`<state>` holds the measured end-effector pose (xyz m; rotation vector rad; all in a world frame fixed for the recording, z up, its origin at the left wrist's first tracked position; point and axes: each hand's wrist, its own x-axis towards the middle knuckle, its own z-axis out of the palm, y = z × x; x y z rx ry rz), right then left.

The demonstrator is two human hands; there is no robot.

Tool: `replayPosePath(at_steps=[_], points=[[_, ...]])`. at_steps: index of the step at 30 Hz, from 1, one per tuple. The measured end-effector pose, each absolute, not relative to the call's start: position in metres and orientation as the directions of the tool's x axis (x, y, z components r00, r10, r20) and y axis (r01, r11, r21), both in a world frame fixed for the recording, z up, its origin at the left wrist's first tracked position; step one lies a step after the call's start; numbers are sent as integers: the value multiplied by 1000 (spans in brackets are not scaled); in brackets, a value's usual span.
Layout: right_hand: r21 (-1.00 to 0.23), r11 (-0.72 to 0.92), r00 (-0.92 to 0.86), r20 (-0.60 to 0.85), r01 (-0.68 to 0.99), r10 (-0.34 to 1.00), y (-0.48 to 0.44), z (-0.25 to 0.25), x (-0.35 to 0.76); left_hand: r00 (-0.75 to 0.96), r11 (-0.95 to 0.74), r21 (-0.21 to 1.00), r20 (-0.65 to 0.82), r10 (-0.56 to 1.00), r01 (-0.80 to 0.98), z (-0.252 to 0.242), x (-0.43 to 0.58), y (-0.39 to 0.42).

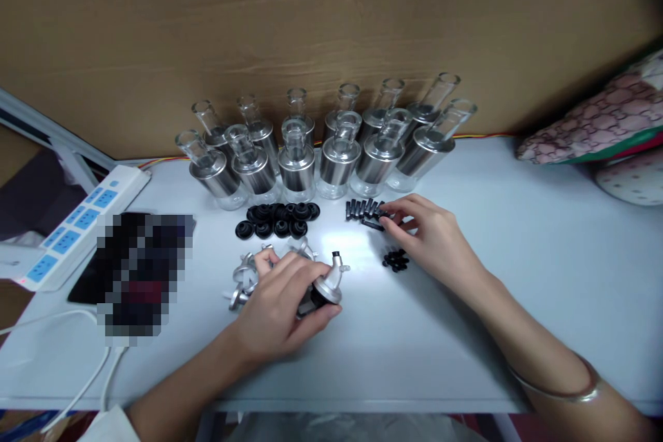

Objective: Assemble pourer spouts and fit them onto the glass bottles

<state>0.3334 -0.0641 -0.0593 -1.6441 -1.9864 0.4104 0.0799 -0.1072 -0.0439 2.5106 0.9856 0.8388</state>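
Observation:
My left hand is closed around a silver metal spout piece with a small black tip, held just above the white table. Several more silver spout pieces lie under and left of that hand. My right hand reaches over a row of small black tubes, its fingertips pinching one of them. A little heap of tiny black bits lies just below the right hand's fingers. A cluster of black rubber rings sits between the hands and the bottles.
Several glass bottles with silver collars stand in two rows against a brown cardboard wall. A white power strip and a blurred dark object lie at the left. Patterned cushions rest at the right. White cables hang off the near left edge.

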Motion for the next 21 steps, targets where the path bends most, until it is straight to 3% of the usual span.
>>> replayPosePath(at_steps=[4, 7, 14, 21], points=[[-425, 468, -390, 262, 775, 883, -65, -60, 331, 594, -717, 462, 407, 694, 521, -45, 81, -106], [-356, 574, -528, 225, 738, 819, -62, -65, 323, 604, -705, 466, 373, 704, 534, -47, 82, -106], [-277, 613, -588, 176, 740, 789, -60, -69, 308, 609, -713, 433, 376, 699, 551, -47, 82, -106], [-330, 619, -588, 201, 713, 784, -61, -69, 315, 600, -695, 456, 358, 715, 556, -48, 82, -106]])
